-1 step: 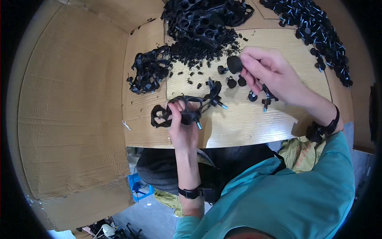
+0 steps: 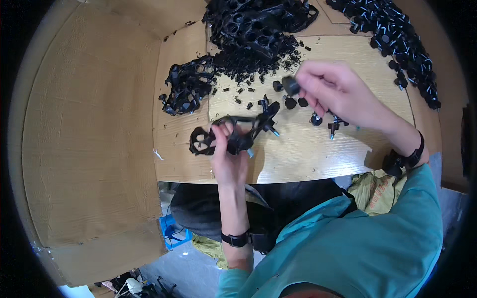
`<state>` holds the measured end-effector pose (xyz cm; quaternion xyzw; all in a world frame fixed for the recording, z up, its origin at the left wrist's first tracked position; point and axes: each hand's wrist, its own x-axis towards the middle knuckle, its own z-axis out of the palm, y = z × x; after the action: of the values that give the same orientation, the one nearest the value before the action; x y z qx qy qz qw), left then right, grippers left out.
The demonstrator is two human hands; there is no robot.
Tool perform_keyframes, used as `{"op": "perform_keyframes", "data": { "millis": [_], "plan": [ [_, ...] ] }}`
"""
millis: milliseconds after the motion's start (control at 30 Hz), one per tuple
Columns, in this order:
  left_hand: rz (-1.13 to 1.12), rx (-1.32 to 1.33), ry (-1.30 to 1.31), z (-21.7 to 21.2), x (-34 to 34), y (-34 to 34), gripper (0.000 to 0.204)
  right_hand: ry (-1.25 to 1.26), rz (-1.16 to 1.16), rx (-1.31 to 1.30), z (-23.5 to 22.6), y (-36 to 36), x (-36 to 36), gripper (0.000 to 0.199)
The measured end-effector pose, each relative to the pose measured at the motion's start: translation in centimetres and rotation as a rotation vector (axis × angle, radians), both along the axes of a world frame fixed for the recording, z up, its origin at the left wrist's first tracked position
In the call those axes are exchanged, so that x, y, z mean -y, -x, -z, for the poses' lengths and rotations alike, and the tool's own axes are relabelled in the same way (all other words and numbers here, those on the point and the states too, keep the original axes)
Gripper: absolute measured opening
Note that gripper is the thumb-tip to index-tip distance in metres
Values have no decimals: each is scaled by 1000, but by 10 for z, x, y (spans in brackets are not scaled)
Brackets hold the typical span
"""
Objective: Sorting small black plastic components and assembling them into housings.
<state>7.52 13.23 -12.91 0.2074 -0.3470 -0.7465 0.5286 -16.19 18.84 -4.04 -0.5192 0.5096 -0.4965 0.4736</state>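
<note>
My left hand (image 2: 227, 158) is closed around a black flexible sheet with large holes (image 2: 238, 120), held above the near part of the table. Bright threaded studs (image 2: 276, 132) stick out of that sheet. Farther right and away, the fingers of my right hand (image 2: 330, 92) pinch a black round-headed knob screw (image 2: 290, 85); its shank is hidden by the fingers. Beneath and around my right hand lie several more knob screws, one of them (image 2: 333, 129) with its stud pointing toward me.
A heap of black holed sheets (image 2: 253, 30) lies at the far middle, with small black parts (image 2: 253, 62) scattered before it. At left is another crumpled black bunch (image 2: 189, 84). Many knob screws (image 2: 385, 39) line the far right. A tall cardboard wall (image 2: 89, 129) bounds the left.
The knob screw in my right hand has tilted and moved slightly down. The sheet in my left hand has turned a little, so its near stud points differently.
</note>
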Motion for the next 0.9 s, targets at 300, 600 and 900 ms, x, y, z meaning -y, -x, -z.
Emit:
{"op": "perform_keyframes", "data": {
  "millis": [300,600,900],
  "plan": [
    [-52,102,25,2,2,12,21,495,242,-986,48,3,13,31],
    [-80,284,173,5,-20,43,12,423,-40,-835,37,-33,-9,27],
    [-164,589,319,-16,-27,46,15,568,0,-983,45,-33,-8,20]
  ]
}}
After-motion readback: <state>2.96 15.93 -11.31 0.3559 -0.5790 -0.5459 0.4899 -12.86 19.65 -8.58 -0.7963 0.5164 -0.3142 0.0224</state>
